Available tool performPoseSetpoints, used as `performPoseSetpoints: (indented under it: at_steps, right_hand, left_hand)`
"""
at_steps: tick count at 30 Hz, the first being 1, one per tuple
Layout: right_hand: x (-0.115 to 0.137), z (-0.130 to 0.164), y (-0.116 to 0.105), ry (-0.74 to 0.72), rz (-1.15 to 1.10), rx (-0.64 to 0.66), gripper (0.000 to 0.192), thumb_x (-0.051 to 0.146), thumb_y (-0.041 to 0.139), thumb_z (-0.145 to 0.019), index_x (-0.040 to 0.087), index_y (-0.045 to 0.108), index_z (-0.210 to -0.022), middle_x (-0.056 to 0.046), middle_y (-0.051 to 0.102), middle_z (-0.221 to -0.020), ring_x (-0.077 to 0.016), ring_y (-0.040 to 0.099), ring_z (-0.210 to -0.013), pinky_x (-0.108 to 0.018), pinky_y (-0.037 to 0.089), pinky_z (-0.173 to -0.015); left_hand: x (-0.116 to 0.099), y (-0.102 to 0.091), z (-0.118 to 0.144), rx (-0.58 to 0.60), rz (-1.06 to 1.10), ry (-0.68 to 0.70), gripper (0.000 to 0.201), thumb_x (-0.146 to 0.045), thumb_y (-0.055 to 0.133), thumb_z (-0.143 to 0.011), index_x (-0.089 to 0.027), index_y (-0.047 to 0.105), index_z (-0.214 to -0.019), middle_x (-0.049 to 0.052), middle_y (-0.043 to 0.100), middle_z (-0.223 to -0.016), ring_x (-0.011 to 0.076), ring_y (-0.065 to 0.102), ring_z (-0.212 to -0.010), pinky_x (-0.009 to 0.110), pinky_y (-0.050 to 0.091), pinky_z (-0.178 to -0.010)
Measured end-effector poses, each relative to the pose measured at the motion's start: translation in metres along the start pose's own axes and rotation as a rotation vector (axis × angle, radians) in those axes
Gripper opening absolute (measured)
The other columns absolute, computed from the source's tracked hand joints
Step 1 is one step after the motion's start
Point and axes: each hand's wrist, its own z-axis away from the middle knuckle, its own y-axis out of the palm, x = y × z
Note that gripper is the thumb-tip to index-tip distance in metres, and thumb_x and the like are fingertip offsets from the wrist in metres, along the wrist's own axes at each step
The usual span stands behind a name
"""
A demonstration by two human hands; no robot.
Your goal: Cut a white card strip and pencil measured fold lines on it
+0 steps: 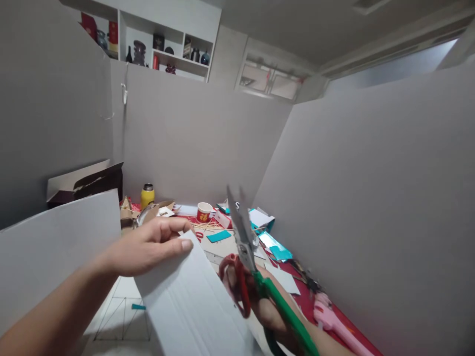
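Observation:
My left hand (pixel 156 244) is closed on the upper edge of a white sheet of board (pixel 193 291), thumb on the near face. The board slants down toward the bottom of the view, with faint creases along it. To its right, my right hand (pixel 265 309) grips a pair of scissors (pixel 243 242) with one red and one green handle. Their metal blades point up and are slightly apart, with no board between them. The scissors are a little blurred, and their handles partly hide my right fingers.
A yellow bottle (pixel 147 196), a red and white paper cup (pixel 204 212), thin sticks and a teal strip (pixel 218 236) lie at the back of the table. A pink tool (pixel 330 316) rests at right. Another large white board (pixel 63 252) stands at left; grey partitions (pixel 200 133) enclose the table.

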Motion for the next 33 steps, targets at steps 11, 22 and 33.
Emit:
performPoseSetpoints:
  at_steps: [11, 22, 33]
  right_hand:
    - [0.019, -0.009, 0.009, -0.188, 0.076, -0.034, 0.018, 0.036, 0.060, -0.087, 0.022, 0.048, -0.091, -0.002, 0.052, -0.081, -0.0157, 0.050, -0.070, -0.028, 0.047, -0.066]
    - [-0.019, 0.024, -0.020, 0.019, 0.406, 0.098, 0.028, 0.048, 0.053, -0.091, 0.021, 0.059, -0.090, -0.002, 0.056, -0.076, -0.0198, 0.053, -0.072, -0.029, 0.048, -0.068]
    - [-0.026, 0.028, -0.003, 0.009, 0.385, 0.031, 0.024, 0.041, 0.056, -0.088, 0.021, 0.062, -0.076, -0.001, 0.059, -0.066, -0.0204, 0.057, -0.069, -0.030, 0.051, -0.074]
  left_hand:
    - [0.009, 0.005, -0.010, 0.062, 0.072, -0.031, 0.025, -0.042, 0.070, -0.083, -0.017, 0.066, -0.083, 0.001, 0.066, -0.077, 0.0109, 0.058, -0.065, 0.020, 0.045, -0.054]
    - [0.000, -0.006, -0.002, -0.026, 0.029, -0.054, 0.025, -0.042, 0.069, -0.083, -0.018, 0.066, -0.083, 0.000, 0.068, -0.073, 0.0107, 0.061, -0.061, 0.018, 0.045, -0.052]
    - [-0.001, -0.006, 0.000, -0.100, -0.091, -0.059, 0.031, -0.047, 0.073, -0.077, -0.016, 0.071, -0.079, 0.001, 0.066, -0.066, 0.0123, 0.059, -0.057, 0.022, 0.046, -0.052]
